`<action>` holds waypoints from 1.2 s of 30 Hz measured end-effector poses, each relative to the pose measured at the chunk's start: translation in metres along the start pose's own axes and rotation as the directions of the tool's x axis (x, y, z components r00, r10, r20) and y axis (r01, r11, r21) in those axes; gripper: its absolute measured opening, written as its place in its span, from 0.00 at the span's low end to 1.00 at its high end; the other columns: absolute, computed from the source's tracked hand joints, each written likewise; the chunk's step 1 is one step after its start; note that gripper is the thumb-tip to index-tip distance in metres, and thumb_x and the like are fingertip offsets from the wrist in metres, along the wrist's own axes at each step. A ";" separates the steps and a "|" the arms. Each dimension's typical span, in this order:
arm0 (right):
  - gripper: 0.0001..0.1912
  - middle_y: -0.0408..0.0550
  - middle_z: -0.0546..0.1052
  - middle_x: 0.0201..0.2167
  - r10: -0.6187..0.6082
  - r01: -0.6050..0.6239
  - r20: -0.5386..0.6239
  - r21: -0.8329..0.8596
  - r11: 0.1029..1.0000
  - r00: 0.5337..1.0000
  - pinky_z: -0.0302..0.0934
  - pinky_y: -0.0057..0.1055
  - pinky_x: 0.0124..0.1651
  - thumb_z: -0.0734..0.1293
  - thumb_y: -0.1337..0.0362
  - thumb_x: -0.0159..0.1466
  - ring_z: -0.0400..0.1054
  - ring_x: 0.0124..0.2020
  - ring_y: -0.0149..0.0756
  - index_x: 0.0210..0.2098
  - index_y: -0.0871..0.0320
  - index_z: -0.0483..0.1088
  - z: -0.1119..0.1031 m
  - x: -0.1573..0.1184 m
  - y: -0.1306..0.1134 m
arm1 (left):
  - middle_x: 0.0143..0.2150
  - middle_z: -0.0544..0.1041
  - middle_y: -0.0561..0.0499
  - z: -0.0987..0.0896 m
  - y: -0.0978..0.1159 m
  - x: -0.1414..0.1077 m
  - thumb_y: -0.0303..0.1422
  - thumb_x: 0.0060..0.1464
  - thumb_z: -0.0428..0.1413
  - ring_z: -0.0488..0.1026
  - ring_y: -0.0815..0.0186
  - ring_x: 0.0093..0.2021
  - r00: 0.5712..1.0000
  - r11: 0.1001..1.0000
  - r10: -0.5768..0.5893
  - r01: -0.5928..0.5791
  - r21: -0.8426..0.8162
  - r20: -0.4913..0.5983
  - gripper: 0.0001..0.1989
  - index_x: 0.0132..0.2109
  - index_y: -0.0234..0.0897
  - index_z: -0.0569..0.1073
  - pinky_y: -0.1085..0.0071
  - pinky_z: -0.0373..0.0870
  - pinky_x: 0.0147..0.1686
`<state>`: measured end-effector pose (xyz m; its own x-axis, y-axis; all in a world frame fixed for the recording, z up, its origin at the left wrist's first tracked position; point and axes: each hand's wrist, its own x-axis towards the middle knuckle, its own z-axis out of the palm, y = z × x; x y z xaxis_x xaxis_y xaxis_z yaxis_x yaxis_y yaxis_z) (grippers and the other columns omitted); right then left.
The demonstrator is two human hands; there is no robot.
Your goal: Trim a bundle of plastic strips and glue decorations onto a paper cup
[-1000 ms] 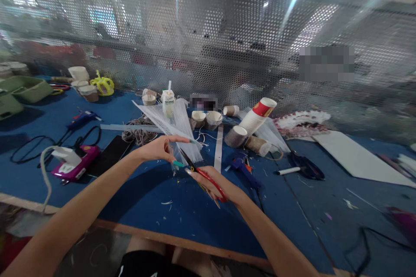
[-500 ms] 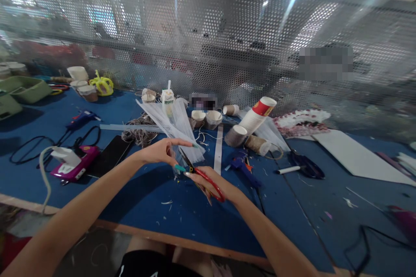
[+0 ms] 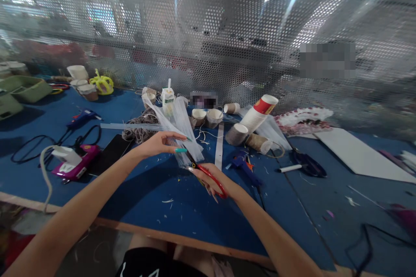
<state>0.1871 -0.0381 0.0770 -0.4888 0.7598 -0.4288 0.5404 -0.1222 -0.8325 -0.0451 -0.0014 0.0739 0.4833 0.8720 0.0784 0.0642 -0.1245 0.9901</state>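
Observation:
My right hand (image 3: 212,177) grips a pair of scissors (image 3: 211,175) with red handles and dark blades, pointing away and up to the left. My left hand (image 3: 164,143) is beside the blade tips, its thumb and forefinger stretched out with a gap between them. Nothing plainly shows as held in it, though its curled fingers are partly hidden. Just behind both hands lies a fanned bundle of translucent white strips (image 3: 185,123), its near end close to the blades and left fingertips. Left of the bundle sits a tangle of grey-brown cord (image 3: 141,127).
Several paper cups stand behind, with a cup stack (image 3: 255,114) tilted right. A blue glue gun (image 3: 245,169) lies right of my hands, another (image 3: 82,117) left. A purple power strip (image 3: 78,162), black phone-like slab (image 3: 110,153) and white board (image 3: 360,156) are on the blue table.
My left thumb and forefinger have come nearer together and the hand has risen slightly. The scissor blades look more closed. The left part of the strip bundle has shifted right.

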 end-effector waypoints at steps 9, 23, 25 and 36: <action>0.19 0.34 0.57 0.09 0.079 -0.079 -0.013 0.006 0.997 0.997 0.51 0.23 0.10 0.59 0.50 0.59 0.53 0.07 0.25 0.22 0.56 0.55 0.004 -0.004 -0.011 | 0.24 0.77 0.52 0.001 -0.004 0.001 0.30 0.40 0.64 0.72 0.71 0.22 0.981 0.992 -0.042 0.064 0.109 -0.188 0.18 0.43 0.34 0.76 0.76 0.69 0.25; 0.20 0.36 0.62 0.12 -0.037 0.030 0.144 0.047 0.998 0.989 0.54 0.21 0.13 0.62 0.50 0.58 0.56 0.11 0.23 0.20 0.58 0.58 -0.001 0.003 -0.002 | 0.16 0.71 0.57 0.003 0.002 -0.005 0.30 0.42 0.63 0.71 0.71 0.20 0.999 0.991 -0.051 0.050 0.122 0.008 0.33 0.58 0.37 0.65 0.78 0.65 0.21; 0.19 0.36 0.64 0.13 -0.027 0.021 0.151 0.037 0.999 0.988 0.55 0.21 0.13 0.62 0.50 0.58 0.57 0.11 0.23 0.21 0.58 0.59 -0.002 0.004 -0.001 | 0.15 0.71 0.58 0.004 0.004 -0.005 0.30 0.43 0.63 0.71 0.71 0.20 0.999 0.991 -0.049 0.047 0.128 0.017 0.34 0.58 0.36 0.65 0.79 0.64 0.21; 0.21 0.33 0.59 0.09 -0.016 0.018 0.084 -0.018 1.000 0.996 0.54 0.21 0.09 0.62 0.46 0.57 0.56 0.08 0.25 0.23 0.57 0.57 -0.002 0.000 0.000 | 0.17 0.72 0.57 0.005 0.011 -0.006 0.32 0.41 0.64 0.69 0.72 0.19 0.998 0.983 -0.039 0.031 0.183 0.039 0.36 0.58 0.35 0.64 0.79 0.63 0.19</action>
<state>0.1883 -0.0364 0.0775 -0.5530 0.7056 -0.4431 0.5436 -0.0975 -0.8336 -0.0426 -0.0104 0.0833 0.5138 0.8572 0.0351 0.2381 -0.1818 0.9541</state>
